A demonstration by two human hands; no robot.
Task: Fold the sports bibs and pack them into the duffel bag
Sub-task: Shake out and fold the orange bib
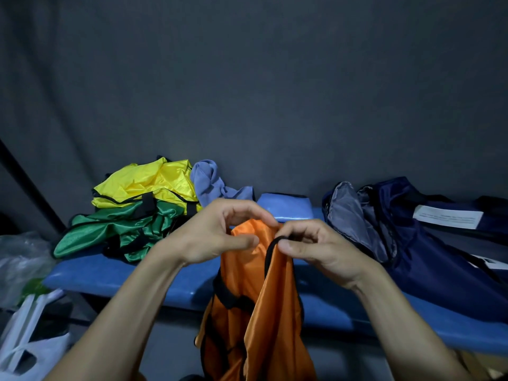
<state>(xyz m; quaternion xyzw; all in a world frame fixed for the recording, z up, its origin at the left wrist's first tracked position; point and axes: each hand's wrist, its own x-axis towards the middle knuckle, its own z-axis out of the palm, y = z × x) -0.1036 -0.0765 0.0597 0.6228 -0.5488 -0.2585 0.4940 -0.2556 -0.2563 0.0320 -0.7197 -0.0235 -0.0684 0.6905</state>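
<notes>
A shiny orange satin sports bib with black edge binding (270, 312) is held up in front of the blue padded counter (115, 273), hanging down below its front edge. The fabric is glossy, creased in long vertical folds, gathered narrow at the top and wider lower down; black trim is seen looping across the middle and along one curved opening near the top. The top edge is pinched by both hands: the left hand (217, 232) has thumb and fingers curled onto the orange cloth, the right hand (319, 246) has its grip clamped on the black binding. Both grips are closed on the bib, close together. On the counter, back left, a crumpled yellow satin bib (148, 182) is piled on rumpled green satin bibs (118, 229), both black-trimmed. Just behind them a pale blue cloth (211, 182) is bunched against the dark grey backdrop (247, 92). The navy fabric duffel bag (428, 243) lies on the counter at the right, mouth open, grey lining (349, 213) exposed, a white label (448, 217) on its side. White plastic bags (30, 339) are seen on the floor, lower left.
</notes>
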